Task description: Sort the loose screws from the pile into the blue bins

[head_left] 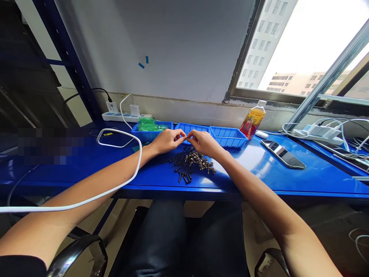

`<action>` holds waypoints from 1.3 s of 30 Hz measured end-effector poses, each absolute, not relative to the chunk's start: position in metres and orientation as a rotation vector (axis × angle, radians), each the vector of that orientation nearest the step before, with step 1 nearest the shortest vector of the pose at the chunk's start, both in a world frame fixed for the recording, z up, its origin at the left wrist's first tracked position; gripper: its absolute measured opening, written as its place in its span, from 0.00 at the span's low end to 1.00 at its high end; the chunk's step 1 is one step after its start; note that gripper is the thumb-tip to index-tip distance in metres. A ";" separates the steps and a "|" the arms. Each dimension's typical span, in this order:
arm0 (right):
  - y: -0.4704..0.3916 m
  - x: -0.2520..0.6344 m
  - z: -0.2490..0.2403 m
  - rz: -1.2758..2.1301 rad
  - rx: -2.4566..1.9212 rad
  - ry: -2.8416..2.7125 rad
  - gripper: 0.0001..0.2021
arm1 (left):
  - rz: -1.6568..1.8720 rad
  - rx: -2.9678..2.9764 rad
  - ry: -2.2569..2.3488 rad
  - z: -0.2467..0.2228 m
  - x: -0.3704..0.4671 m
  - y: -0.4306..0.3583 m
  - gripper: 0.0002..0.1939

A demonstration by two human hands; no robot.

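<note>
My left hand [170, 141] and my right hand [201, 142] meet fingertip to fingertip over the table, each in a pinch. Between them shows a tiny brass-coloured piece, too small to name; I cannot tell which hand carries it. Right below lies a loose pile of dark screws [186, 177] mixed with small brass-toned hardware [204, 163]. Behind my left hand, a blue bin [150, 135] holds green plastic bags [148, 124]. Two more blue bins, a middle one [191, 126] and a right one [230, 142], stand behind my right hand, which partly hides them.
A drink bottle [253, 119] and a phone [283, 154] are on the blue table [248, 179] to the right. Power strips [113, 116] stand at the back left and right. A white cable [140, 154] loops across my left forearm.
</note>
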State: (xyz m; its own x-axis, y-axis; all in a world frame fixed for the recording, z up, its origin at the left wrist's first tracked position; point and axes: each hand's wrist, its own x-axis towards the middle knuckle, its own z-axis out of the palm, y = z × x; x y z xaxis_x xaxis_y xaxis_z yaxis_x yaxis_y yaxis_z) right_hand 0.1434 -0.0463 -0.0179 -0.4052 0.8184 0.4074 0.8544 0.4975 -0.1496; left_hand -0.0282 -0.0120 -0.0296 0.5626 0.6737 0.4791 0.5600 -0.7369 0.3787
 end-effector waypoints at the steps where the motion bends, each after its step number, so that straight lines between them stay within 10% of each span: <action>1: -0.047 0.143 -0.017 -0.110 -1.383 -2.319 0.08 | 0.934 2.602 1.044 -0.029 -0.028 -0.012 0.13; 39: -0.046 0.144 -0.021 -0.090 -1.391 -2.315 0.04 | 1.031 2.515 0.964 -0.030 -0.022 -0.014 0.07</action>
State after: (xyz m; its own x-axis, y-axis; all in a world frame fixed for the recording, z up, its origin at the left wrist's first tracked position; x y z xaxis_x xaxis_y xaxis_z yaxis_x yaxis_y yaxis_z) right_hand 0.1442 -0.0458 -0.0207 -0.4000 0.8261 0.3969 0.8543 0.4929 -0.1650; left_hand -0.0217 -0.0137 -0.0304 0.5289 0.6644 0.5280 0.4824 -0.7473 0.4570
